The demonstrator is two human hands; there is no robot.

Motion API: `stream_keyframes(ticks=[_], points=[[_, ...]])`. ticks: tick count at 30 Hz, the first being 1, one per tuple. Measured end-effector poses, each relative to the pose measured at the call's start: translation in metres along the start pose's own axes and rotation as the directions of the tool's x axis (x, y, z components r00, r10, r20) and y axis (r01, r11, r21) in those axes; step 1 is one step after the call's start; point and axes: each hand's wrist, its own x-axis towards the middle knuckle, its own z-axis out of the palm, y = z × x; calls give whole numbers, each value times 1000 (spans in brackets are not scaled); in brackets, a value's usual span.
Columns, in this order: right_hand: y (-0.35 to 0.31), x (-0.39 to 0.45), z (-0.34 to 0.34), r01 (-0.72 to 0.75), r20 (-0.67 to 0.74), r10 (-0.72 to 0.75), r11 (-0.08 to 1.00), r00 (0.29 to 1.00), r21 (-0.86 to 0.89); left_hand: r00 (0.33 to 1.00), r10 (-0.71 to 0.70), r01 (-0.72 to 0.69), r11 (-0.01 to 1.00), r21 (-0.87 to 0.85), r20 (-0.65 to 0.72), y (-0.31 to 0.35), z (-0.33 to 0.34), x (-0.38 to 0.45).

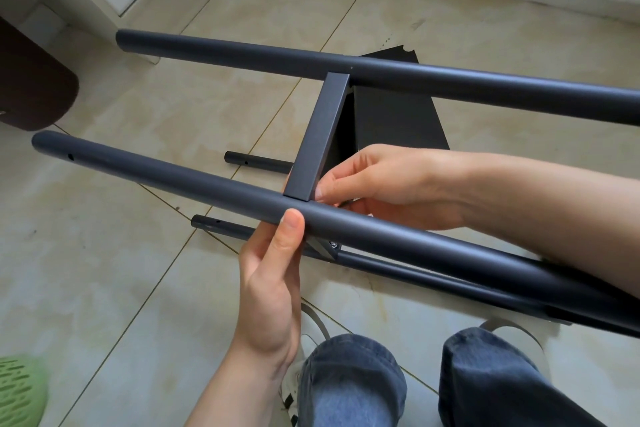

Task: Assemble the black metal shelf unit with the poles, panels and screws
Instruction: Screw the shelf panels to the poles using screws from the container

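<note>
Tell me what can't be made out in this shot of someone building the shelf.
All in the head view:
- Joint where the panel meets the near pole: covered by the right hand; whether it holds a screw is unclear.
- Both upper poles' right ends: cut off by the frame edge.
- Left hand fingers: behind the near pole, only the thumb shows.
- Green object: blurred, cropped at the corner.

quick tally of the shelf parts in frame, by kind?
Round black metal poles: 4, near upper, far upper, two lower
Flat black metal panels: 2, upright between upper poles, behind it
Total: 6
</note>
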Motion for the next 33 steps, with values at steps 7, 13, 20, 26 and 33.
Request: stream_keyframes(ticks=[7, 13, 20, 26, 33], points=[[1, 2, 3, 4, 6, -4, 1000, 1000, -8, 1000, -4, 4, 1000, -11, -5, 0, 0, -1], [0, 4, 2, 9, -17, -9, 1000, 1000, -11, 1000, -9, 8, 1000, -29, -6, 0, 0, 0], [-1, 1, -2, -32, 81, 29, 999, 996, 35, 999, -28, 27, 999, -26, -33, -1, -2, 0], [1, 2, -4, -92, 83, 87, 994, 993, 51, 999, -26, 25, 999, -27, -26, -1, -2, 0], [1, 4, -3, -124, 58, 120, 990, 991, 70, 999, -17, 16, 999, -32, -28, -1, -1, 1]])
